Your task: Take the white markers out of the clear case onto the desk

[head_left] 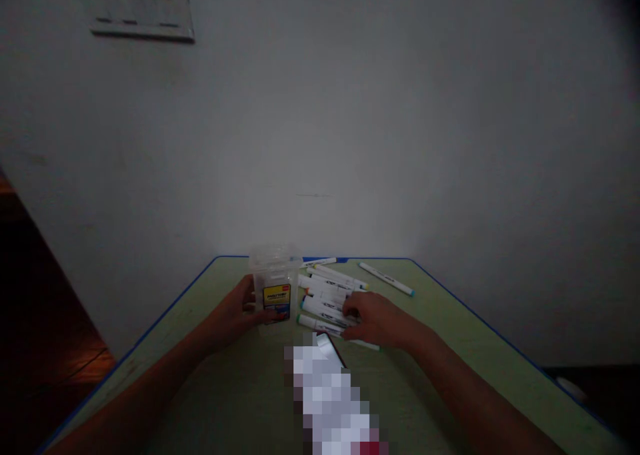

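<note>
Left hand [243, 313] grips the box [277, 278], upright just below and left of frame center, thumb across the front; right hand [380, 318] is curled down over the markers [325, 310] just right of the box, touching them, can't tell if it's pinching one. Pile lies on the tabletop [250, 401] between both hands, long axes mostly crosswise with a slight drop to the right: left ends toward the box, right hand nearer, over the right ends. Stray marker [387, 279] sits apart, above the right hand in frame, similar slant.
</note>
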Tool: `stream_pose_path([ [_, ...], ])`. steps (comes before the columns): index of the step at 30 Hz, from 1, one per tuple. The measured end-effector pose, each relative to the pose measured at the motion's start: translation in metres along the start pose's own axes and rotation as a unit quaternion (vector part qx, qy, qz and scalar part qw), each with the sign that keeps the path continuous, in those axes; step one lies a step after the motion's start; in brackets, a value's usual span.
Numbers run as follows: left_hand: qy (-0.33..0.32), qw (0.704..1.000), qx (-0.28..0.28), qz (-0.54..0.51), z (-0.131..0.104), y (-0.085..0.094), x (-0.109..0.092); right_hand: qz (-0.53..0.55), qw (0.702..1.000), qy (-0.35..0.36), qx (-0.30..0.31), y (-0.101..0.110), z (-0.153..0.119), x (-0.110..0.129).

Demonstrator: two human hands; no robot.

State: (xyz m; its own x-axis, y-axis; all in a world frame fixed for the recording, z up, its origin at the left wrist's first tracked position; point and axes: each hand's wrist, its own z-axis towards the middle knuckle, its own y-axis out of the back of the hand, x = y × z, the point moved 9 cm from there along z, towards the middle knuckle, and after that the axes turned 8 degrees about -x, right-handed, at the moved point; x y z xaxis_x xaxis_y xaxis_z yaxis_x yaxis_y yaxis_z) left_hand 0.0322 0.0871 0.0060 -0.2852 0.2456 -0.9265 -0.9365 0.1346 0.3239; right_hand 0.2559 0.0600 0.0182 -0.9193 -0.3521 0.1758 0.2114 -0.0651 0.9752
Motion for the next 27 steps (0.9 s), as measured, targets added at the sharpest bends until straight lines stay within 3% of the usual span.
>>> stream_pose_path([
  [4,0.001,1.0,-0.001,0.002,0.0,0.0,0.0,-0.017,1.0,-0.022,-0.01,-0.005,0.004,-0.003],
  [7,0.007,1.0,-0.002,0.0,0.001,0.0,0.001,-0.034,0.997,-0.056,-0.044,-0.001,0.01,-0.023],
  [12,0.01,1.0,-0.008,-0.011,0.001,0.0,-0.002,-0.098,0.965,-0.205,-0.132,0.017,0.0,-0.112],
  [16,0.007,1.0,-0.013,-0.011,0.001,0.001,-0.001,-0.109,0.952,-0.268,-0.102,0.006,-0.01,-0.163],
  [20,-0.004,1.0,-0.011,-0.004,0.002,0.003,0.002,-0.103,0.954,-0.273,-0.068,-0.003,-0.005,-0.168],
  [27,-0.004,1.0,-0.016,-0.004,0.002,0.003,0.004,-0.08,0.962,-0.259,-0.028,-0.004,0.0,-0.147],
])
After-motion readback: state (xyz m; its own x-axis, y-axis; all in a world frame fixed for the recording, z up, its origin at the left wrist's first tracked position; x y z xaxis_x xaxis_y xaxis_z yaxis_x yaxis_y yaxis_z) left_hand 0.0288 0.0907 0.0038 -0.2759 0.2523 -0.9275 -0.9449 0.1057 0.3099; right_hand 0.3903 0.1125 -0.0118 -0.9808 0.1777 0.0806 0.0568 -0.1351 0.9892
